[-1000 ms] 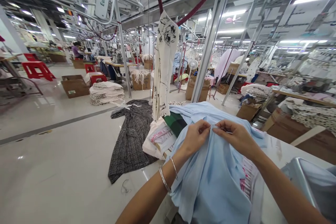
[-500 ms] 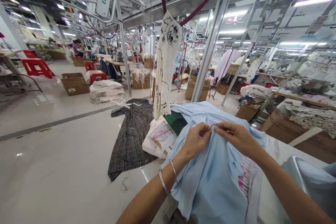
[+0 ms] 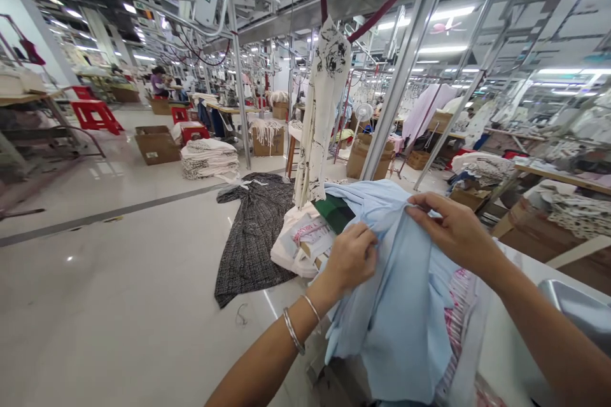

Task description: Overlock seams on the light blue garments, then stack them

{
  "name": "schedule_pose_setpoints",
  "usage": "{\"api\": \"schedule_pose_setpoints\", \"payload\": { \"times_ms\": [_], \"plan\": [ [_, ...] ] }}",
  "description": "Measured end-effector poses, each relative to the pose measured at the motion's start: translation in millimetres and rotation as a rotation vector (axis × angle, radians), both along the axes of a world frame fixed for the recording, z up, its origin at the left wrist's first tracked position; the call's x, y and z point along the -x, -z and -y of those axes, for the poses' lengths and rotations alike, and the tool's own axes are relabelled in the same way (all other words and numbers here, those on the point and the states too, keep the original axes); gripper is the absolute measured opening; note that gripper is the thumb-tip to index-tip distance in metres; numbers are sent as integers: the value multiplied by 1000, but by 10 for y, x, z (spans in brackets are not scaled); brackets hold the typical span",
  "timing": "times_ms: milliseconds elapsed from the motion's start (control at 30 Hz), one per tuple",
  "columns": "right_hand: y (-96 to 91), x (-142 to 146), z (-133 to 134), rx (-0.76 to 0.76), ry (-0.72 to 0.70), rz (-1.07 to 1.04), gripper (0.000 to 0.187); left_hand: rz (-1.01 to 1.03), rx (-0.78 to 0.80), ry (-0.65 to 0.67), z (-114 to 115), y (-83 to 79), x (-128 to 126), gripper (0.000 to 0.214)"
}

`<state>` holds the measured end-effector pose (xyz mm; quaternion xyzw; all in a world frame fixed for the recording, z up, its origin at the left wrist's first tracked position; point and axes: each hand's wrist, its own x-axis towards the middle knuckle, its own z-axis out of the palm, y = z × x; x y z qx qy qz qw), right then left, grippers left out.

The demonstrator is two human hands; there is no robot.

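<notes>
A light blue garment lies bunched on the white table in front of me. My left hand pinches its edge at the lower left, two bangles on the wrist. My right hand grips a fold of the same fabric higher up and to the right. Under the blue cloth a pink-and-white printed piece shows. A dark green fabric and a white bag with pink-printed papers lie just beyond my left hand.
A white black-printed garment hangs from the overhead rail straight ahead. A dark tweed garment lies on the shiny floor. Folded stacks, cardboard boxes, red stools and steel posts stand around; a person sits far back.
My hands, pinched close together on the blue fabric before, have drawn apart: the right went up and right, the left dropped lower. The view has shifted left.
</notes>
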<state>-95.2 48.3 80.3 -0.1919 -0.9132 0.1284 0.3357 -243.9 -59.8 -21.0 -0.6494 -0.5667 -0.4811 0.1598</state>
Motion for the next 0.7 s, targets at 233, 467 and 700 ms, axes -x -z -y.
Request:
{"api": "schedule_pose_setpoints", "payload": {
  "times_ms": [233, 467, 700],
  "plan": [
    [-306, 114, 365, -118, -41, 14, 18, 14, 25, -339, 293, -323, -189, 19],
    [-740, 29, 603, -319, -8, 43, 21, 57, 179, -225, 592, -274, -144, 8],
    [-1110, -83, 611, -325, 212, 1, 78, 240, 316, -6, 828, 82, -96, 20]
  ]
}}
